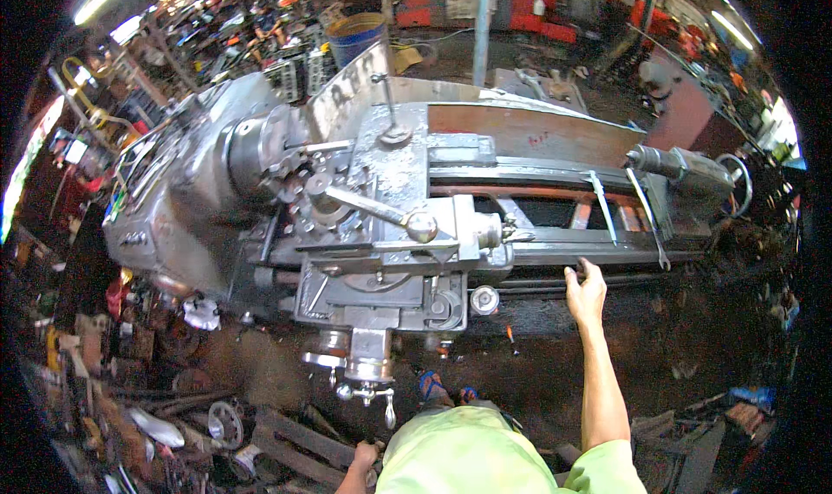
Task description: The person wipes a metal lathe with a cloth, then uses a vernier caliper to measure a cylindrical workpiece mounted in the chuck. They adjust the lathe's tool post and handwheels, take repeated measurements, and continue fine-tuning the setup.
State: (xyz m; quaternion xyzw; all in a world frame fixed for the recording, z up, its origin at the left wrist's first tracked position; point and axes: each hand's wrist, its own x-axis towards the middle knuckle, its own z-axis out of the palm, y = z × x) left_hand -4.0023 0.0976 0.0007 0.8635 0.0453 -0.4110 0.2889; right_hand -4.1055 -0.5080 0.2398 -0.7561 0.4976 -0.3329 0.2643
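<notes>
From where I stand, the person's right arm reaches nearly straight out ahead, bare from the short yellow-green sleeve (604, 470) down, and the right hand (587, 290) is at the front edge of the lathe bed (555, 256); I cannot tell whether it touches. Its fingers are loosely curled with the thumb standing apart, and I cannot tell whether something small sits between them. The left arm hangs low and bent at the person's side, the left hand (367, 455) beside the shirt (468, 455); its fingers look curled, but whether they grip anything I cannot tell. Just beyond the right hand, a slim pale caliper-like tool (601, 206) lies across the bed, and farther to that hand's right a long wrench (652, 225) slants over it, its open end towards the person. Beyond the wrench is the tailstock (693, 172). To the right hand's left stands the carriage's tool post with its ball-ended lever (368, 206), and farther left the chuck (260, 147). Ahead of the left hand are the crank handles (368, 392), and a small orange-ended tool (511, 338) lies left of the right forearm. As for writing, a brown panel (485, 126) beyond the right hand bears red hand-drawn marks; other lettering around the room is too small or blurred to read.
</notes>
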